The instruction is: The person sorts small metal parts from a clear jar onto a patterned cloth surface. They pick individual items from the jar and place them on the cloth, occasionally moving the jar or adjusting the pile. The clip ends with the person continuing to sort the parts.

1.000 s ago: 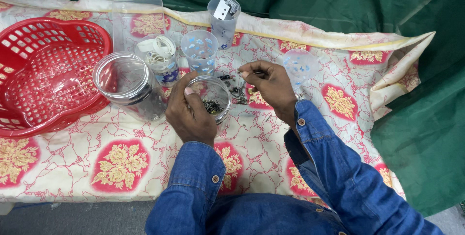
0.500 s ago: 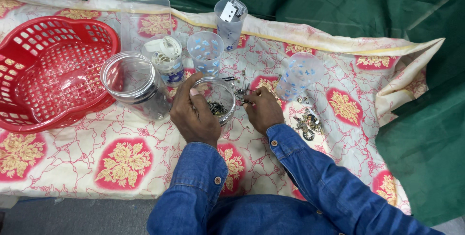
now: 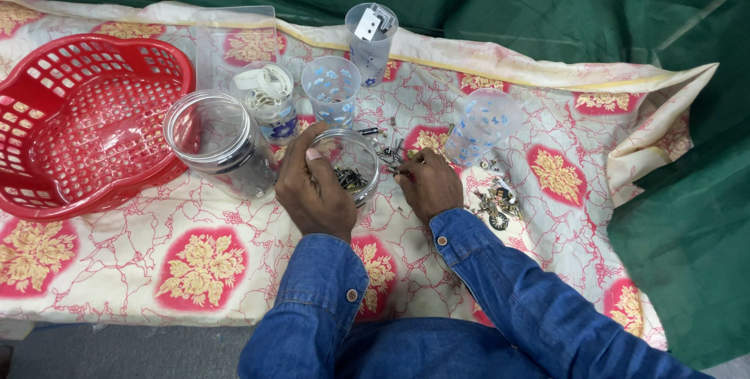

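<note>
My left hand (image 3: 312, 189) wraps around a small clear jar (image 3: 355, 162) that has dark screws in its bottom. My right hand (image 3: 428, 184) rests on the cloth just right of that jar, fingertips pinched on a small screw at the edge of a loose pile of screws (image 3: 387, 148). Both arms wear blue denim sleeves.
A red plastic basket (image 3: 47, 74) sits at the left, beside a larger clear jar (image 3: 215, 141). Behind stand a cup of white parts (image 3: 267, 98), two patterned clear cups (image 3: 332, 90) (image 3: 370, 39) and a tipped cup (image 3: 480, 123). Metal bits (image 3: 494, 201) lie at right.
My right hand has come down from above the small jar to the cloth at its right, onto the loose screws. The left hand has stayed on the jar.
</note>
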